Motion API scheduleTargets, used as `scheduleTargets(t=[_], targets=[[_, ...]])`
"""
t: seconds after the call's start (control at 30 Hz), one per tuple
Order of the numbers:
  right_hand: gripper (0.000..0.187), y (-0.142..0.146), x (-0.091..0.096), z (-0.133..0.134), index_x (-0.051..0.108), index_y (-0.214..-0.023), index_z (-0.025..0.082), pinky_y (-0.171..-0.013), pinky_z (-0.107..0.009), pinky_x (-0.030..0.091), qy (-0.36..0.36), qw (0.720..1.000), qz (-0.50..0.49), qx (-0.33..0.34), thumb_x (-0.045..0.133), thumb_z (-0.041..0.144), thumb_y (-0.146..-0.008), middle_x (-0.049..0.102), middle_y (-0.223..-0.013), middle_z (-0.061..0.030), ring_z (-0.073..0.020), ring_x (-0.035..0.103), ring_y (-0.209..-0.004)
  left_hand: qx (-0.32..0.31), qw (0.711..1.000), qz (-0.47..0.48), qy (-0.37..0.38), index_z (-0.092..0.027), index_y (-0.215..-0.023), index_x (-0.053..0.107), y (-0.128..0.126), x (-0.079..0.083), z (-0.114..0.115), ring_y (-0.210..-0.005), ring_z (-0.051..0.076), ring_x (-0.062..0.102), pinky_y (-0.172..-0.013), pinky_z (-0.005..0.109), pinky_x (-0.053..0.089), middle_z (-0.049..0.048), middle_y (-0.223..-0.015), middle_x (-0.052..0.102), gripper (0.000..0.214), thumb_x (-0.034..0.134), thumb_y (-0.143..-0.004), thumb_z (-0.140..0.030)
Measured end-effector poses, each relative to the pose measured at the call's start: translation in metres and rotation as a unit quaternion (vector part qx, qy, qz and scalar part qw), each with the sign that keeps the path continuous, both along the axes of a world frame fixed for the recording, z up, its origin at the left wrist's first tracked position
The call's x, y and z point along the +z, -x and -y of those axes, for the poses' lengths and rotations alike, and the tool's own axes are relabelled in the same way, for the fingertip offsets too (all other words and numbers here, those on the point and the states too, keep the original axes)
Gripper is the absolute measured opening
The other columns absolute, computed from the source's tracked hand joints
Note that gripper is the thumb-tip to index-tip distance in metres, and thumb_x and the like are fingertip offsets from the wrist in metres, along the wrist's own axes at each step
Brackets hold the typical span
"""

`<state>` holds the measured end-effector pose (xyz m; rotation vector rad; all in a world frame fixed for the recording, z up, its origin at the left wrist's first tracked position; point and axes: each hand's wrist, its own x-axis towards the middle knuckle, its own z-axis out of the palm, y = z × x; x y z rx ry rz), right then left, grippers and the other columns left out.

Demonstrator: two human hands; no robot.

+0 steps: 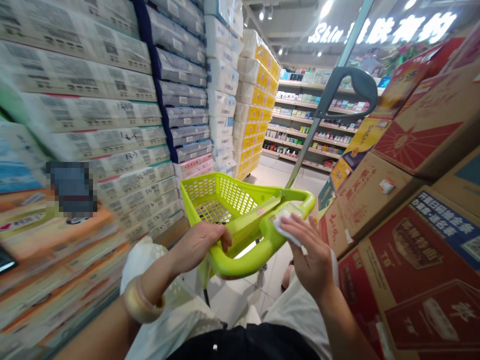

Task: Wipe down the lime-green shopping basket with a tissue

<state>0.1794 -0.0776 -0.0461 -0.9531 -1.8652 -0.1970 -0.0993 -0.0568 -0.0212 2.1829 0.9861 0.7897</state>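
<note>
In front of my knees stands a lime-green shopping cart (245, 266) with a perforated basket (234, 195) and a looped handle. My left hand (204, 242) is closed over the left side of the handle frame, its fingers curled around the edge. A white cloth or tissue (287, 229) lies under the fingers of my right hand (309, 250), pressed against the right part of the handle near a clear panel. The thumb side and part of the cloth are hidden by the fingers. A bangle sits on my left wrist.
Tall stacks of packaged paper goods (127, 110) rise on the left. Cartons (416, 250) are piled close on the right. A grey pole with a dark looped handle (322, 100) slants up beyond the cart. Stocked shelves (300, 115) stand at the back.
</note>
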Motion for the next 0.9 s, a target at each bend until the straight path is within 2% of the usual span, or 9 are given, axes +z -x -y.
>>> scheduleTargets(t=[0.1, 0.2, 0.27, 0.37, 0.43, 0.53, 0.63, 0.8, 0.9], targets=[[0.029, 0.006, 0.006, -0.002, 0.067, -0.113, 0.029, -0.119, -0.049, 0.023, 0.027, 0.997, 0.055, 0.05, 0.052, 0.016, -0.093, 0.071, -0.119, -0.0027, -0.0211, 0.059, -0.124, 0.058, 0.993, -0.092, -0.037, -0.021, -0.107, 0.069, -0.007, 0.024, 0.006, -0.098, 0.021, 0.066, -0.09, 0.032, 0.048, 0.0058, -0.105, 0.074, 0.047, 0.033, -0.095, -0.048], [0.027, 0.003, 0.01, -0.015, 0.069, -0.11, 0.028, -0.116, -0.053, 0.026, 0.051, 0.999, 0.01, -0.006, 0.05, 0.018, -0.093, 0.072, -0.117, -0.0041, -0.0234, 0.061, -0.121, 0.093, 0.976, -0.175, -0.088, -0.021, -0.114, 0.067, -0.029, 0.046, 0.017, -0.105, 0.024, 0.065, -0.092, 0.035, 0.048, 0.0071, -0.116, 0.071, 0.05, 0.036, -0.092, -0.054], [0.025, 0.004, 0.012, -0.022, 0.069, -0.108, 0.027, -0.114, -0.056, 0.028, 0.061, 0.998, -0.017, -0.028, 0.051, 0.019, -0.093, 0.073, -0.115, -0.005, -0.0251, 0.061, -0.121, 0.118, 0.955, -0.246, -0.114, -0.02, -0.103, 0.07, -0.047, 0.054, 0.024, -0.094, 0.026, 0.068, -0.081, 0.035, 0.051, 0.0088, -0.102, 0.075, 0.051, 0.04, -0.089, -0.06], [0.029, 0.015, 0.016, -0.024, 0.068, -0.112, 0.028, -0.115, -0.054, 0.027, 0.074, 0.996, 0.023, 0.04, 0.051, 0.017, -0.091, 0.071, -0.119, -0.0037, -0.0232, 0.058, -0.125, 0.16, 0.915, -0.341, -0.144, -0.019, -0.08, 0.07, -0.07, 0.052, 0.026, -0.072, 0.029, 0.069, -0.065, 0.036, 0.05, 0.0111, -0.079, 0.074, 0.052, 0.047, -0.083, -0.065], [0.032, 0.021, 0.017, -0.025, 0.068, -0.113, 0.029, -0.117, -0.051, 0.026, 0.077, 0.992, 0.052, 0.083, 0.049, 0.014, -0.091, 0.07, -0.121, -0.0023, -0.0209, 0.057, -0.126, 0.172, 0.898, -0.371, -0.162, -0.019, -0.08, 0.068, -0.08, 0.044, 0.024, -0.065, 0.027, 0.067, -0.059, 0.035, 0.048, 0.0109, -0.073, 0.073, 0.046, 0.053, -0.082, -0.062], [0.029, 0.016, 0.018, -0.034, 0.069, -0.109, 0.027, -0.115, -0.053, 0.028, 0.074, 0.996, 0.029, 0.037, 0.048, 0.015, -0.092, 0.072, -0.116, -0.0032, -0.0222, 0.06, -0.122, 0.204, 0.881, -0.384, -0.189, -0.018, -0.088, 0.066, -0.086, 0.033, 0.022, -0.06, 0.026, 0.066, -0.056, 0.033, 0.047, 0.0103, -0.068, 0.071, 0.038, 0.06, -0.081, -0.055], [0.025, 0.008, 0.019, -0.044, 0.071, -0.103, 0.024, -0.11, -0.057, 0.033, 0.074, 0.996, -0.011, -0.038, 0.049, 0.019, -0.092, 0.074, -0.112, -0.0066, -0.0271, 0.061, -0.12, 0.187, 0.883, -0.38, -0.203, -0.015, -0.088, 0.064, -0.085, 0.029, 0.023, -0.065, 0.027, 0.067, -0.06, 0.035, 0.049, 0.012, -0.07, 0.07, 0.034, 0.056, -0.085, -0.048], [0.029, 0.026, 0.028, -0.039, 0.069, -0.108, 0.027, -0.115, -0.051, 0.029, 0.103, 0.989, 0.055, 0.089, 0.047, 0.015, -0.092, 0.071, -0.118, -0.0029, -0.0209, 0.059, -0.122, 0.144, 0.896, -0.363, -0.213, -0.013, -0.084, 0.065, -0.078, 0.029, 0.028, -0.074, 0.032, 0.067, -0.069, 0.042, 0.052, 0.0164, -0.076, 0.07, 0.027, 0.057, -0.085, -0.038], [0.028, 0.029, 0.037, -0.042, 0.07, -0.106, 0.029, -0.114, -0.051, 0.03, 0.136, 0.987, 0.057, 0.069, 0.049, 0.016, -0.093, 0.072, -0.115, -0.0015, -0.0208, 0.063, -0.115, 0.145, 0.9, -0.352, -0.21, -0.013, -0.084, 0.065, -0.069, 0.028, 0.029, -0.074, 0.032, 0.066, -0.07, 0.042, 0.052, 0.0164, -0.076, 0.069, 0.027, 0.057, -0.084, -0.039]])
